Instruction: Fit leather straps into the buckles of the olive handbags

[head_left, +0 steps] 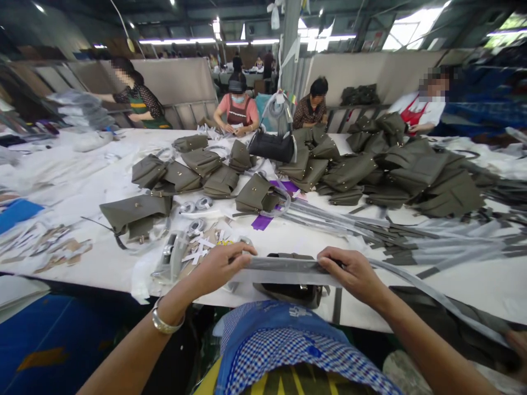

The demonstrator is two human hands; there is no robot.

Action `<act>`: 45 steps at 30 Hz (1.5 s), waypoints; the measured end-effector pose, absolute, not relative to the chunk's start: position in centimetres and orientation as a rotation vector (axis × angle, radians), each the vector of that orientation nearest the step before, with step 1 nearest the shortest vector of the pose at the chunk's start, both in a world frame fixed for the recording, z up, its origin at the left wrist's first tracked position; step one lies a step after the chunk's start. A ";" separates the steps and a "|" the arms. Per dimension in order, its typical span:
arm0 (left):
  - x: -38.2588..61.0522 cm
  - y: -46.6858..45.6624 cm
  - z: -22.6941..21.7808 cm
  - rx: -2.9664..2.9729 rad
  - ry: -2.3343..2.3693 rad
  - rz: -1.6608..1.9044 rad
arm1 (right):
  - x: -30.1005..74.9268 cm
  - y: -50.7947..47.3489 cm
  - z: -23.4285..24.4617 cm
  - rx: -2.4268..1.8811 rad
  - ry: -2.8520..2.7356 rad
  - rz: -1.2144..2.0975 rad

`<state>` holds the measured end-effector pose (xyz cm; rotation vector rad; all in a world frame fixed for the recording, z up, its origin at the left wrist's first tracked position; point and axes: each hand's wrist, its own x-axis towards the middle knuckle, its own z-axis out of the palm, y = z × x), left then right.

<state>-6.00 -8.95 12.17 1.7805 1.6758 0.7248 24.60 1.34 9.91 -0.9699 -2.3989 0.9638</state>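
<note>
We had the plastic-covered strip (284, 265) stretched level between two hands, just above the near edge of the white table (364, 317). Our left hand (228, 263) pinched one end, thumb and fingers closed on it; our right hand (349, 271) gripped it farther along, fingers curled tight. Beyond the right hand a long pale strap (436, 296) ran down toward the lower right — we could not tell whether it was the same piece — and reached a blurred hand (516, 345) at the picture's edge, whose owner we could not make out.

Under the strip we saw a dark bag (307, 293), partly hidden by it. White scraps (201, 249) lay near our left hand, and a bundle of wrapped straps (436, 244) spread beyond our right. Farther in stood a small olive bag (256, 193) with purple pieces (262, 221) beside it, then a big heap of olive bags (436, 170) to the right and a black bag (272, 146) toward the far side.

Across the table we counted four co-workers, among them one in a pink top (224, 104) and another in a red apron (413, 114).
</note>
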 end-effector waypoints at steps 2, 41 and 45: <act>-7.0 -9.3 12.5 1.741 1.779 0.892 | 25.9 1.1 7.7 -1.014 -2.440 0.956; 3.3 -1.1 17.7 2.457 1.593 1.274 | 23.2 0.0 16.2 -0.772 -2.063 1.401; 0.7 -2.8 10.8 1.898 1.954 1.496 | 25.5 -0.4 11.9 -0.847 -1.610 1.775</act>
